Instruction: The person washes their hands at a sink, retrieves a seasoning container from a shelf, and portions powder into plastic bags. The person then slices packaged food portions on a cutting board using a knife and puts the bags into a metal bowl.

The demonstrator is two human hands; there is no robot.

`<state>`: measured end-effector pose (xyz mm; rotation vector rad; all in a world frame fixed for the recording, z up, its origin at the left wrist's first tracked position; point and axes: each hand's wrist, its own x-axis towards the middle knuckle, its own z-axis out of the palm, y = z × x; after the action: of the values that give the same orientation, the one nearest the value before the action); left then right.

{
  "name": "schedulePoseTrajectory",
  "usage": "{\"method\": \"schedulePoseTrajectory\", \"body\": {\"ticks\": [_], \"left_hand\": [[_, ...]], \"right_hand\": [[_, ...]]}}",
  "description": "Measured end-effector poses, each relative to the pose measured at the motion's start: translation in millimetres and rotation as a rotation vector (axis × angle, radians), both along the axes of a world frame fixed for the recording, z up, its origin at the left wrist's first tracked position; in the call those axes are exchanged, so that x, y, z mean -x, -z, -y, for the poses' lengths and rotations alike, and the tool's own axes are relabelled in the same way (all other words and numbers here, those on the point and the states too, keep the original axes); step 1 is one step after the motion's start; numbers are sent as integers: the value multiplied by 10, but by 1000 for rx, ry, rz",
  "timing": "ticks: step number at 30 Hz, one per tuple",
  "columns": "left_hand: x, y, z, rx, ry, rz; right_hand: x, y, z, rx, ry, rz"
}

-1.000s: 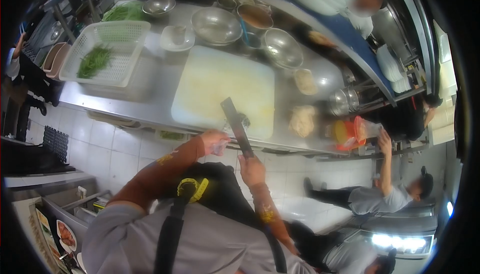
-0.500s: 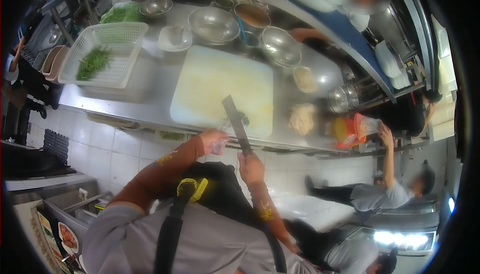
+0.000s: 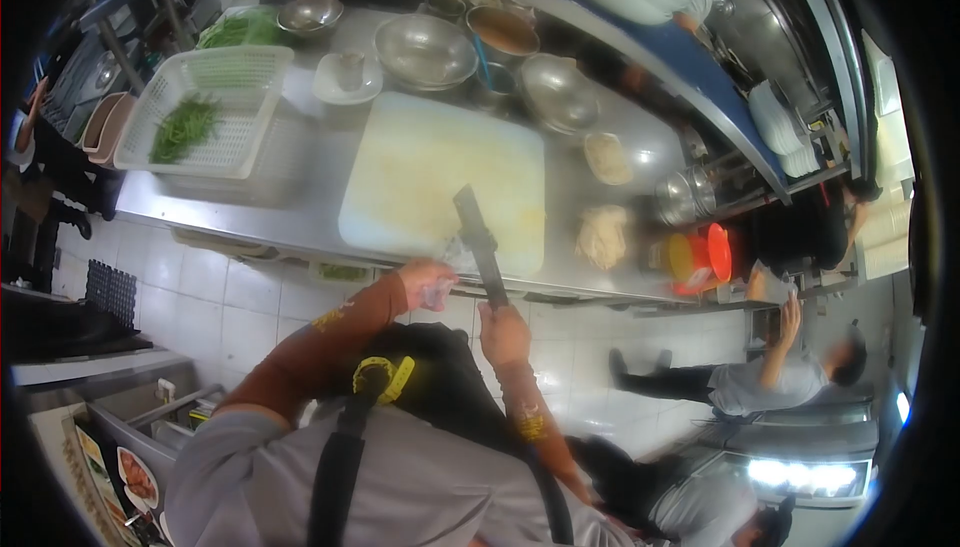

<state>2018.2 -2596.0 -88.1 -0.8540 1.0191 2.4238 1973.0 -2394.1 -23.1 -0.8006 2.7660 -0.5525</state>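
Note:
My right hand (image 3: pixel 507 333) is wrapped round the handle end of a long dark cleaver (image 3: pixel 478 247), whose blade points up over the front part of the white cutting board (image 3: pixel 445 162). To its left, my left hand (image 3: pixel 428 284) is closed on a crumpled clear plastic bag (image 3: pixel 455 259) at the board's front edge. A small dark patch shows by the blade. The board's surface has yellowish stains. Right of the board lie a pale lump in plastic (image 3: pixel 602 237) and a small tray of pale food (image 3: pixel 608 158).
A white basket (image 3: pixel 255 122) with cut greens stands left. Steel bowls (image 3: pixel 425 51), a white dish (image 3: pixel 347 79) and a pot of brown sauce (image 3: pixel 503 31) line the back. A red container (image 3: pixel 712 257) stands at the right end, near a co-worker (image 3: pixel 770 387).
The blade has shifted slightly right between my hands. The co-worker's hand at the right has moved down, away from the red container, with the clear bag. Another person behind the shelf has moved mostly out of view.

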Motion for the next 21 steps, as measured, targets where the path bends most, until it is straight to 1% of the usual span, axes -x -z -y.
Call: {"method": "schedulePoseTrajectory", "body": {"ticks": [4,5,7,10,14,16,19,21], "left_hand": [[0,100,-14,-26,-12,-10],[7,164,-4,-40,-17,-19],[19,143,19,-43,-25,-26],[4,152,13,-28,-22,-20],[10,251,1,-40,-13,-37],[38,177,6,-30,-24,-22],[30,45,-46,-3,-55,35],[40,-21,-68,12,-89,62]], "right_hand": [[22,89,-12,42,-9,-38],[33,89,-34,-14,1,-3],[39,-81,26,-124,14,66],[28,-9,9,11,12,-30],[93,154,-40,-34,-5,23],[138,179,-45,-93,-22,88],[126,129,-56,-60,-24,102],[126,151,-87,-9,-70,63]]}}
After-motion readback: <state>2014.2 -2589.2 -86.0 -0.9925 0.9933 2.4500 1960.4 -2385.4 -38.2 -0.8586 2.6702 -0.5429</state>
